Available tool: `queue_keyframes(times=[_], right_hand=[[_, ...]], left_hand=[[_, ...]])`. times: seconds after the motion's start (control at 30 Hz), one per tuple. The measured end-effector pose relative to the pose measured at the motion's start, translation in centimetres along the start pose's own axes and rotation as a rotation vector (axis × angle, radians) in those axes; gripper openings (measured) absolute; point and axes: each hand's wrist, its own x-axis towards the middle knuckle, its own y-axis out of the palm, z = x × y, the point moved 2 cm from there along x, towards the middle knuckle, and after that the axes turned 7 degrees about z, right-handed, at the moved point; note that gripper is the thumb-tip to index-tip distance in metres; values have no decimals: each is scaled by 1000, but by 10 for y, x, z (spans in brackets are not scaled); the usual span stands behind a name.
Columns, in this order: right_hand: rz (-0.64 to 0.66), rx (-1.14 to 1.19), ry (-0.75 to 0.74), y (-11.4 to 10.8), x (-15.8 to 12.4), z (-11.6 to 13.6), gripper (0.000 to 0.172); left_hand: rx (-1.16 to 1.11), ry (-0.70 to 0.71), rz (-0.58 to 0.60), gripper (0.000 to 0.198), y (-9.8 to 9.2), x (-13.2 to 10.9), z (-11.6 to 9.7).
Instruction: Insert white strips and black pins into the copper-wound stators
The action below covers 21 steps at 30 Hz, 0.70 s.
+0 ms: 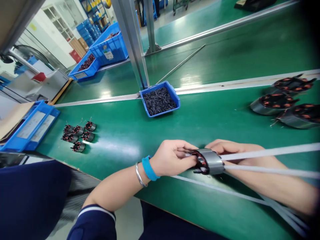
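A motor stator [215, 162], a steel ring with copper windings and black insulation, is between my hands just above the green bench. My left hand [175, 158], with a blue wristband and a silver bangle, has its thumb and fingers closed at the stator's left end; the fingertips are partly hidden in the opening. Behind the stator's right side is my right hand [235, 149], its fingers curled against it and partly covered. White strips [270, 152] run from the stator's right end towards the right edge. Another white strip [220, 189] lies on the bench below.
A blue bin [178, 100] of thin black pieces stands ahead, by a metal post [132, 40]. Several small stators [87, 136] sit at the left, several larger ones [272, 103] at the right. Blue crates [110, 50] stand farther back. A person's dark-clothed part [32, 196] is at lower left.
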Motion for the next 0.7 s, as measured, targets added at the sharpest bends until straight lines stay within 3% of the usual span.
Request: queue_keyframes(times=[0.17,0.37,0.63,0.7], right_hand=[[2,7,3,-4,-1,-1,42],[115,41,75,-10,-2,7,43],[206,263,60,-11,0,10,45],[222,323,85,-13,3,8,46]], left_hand=[[-62,-17,8,15,-4,0,-2],[-170,-143,242,42,-14,2,-5],[-140,-87,255,41,-14,6,-5],[-176,-58,211,39,-13,6,-7]])
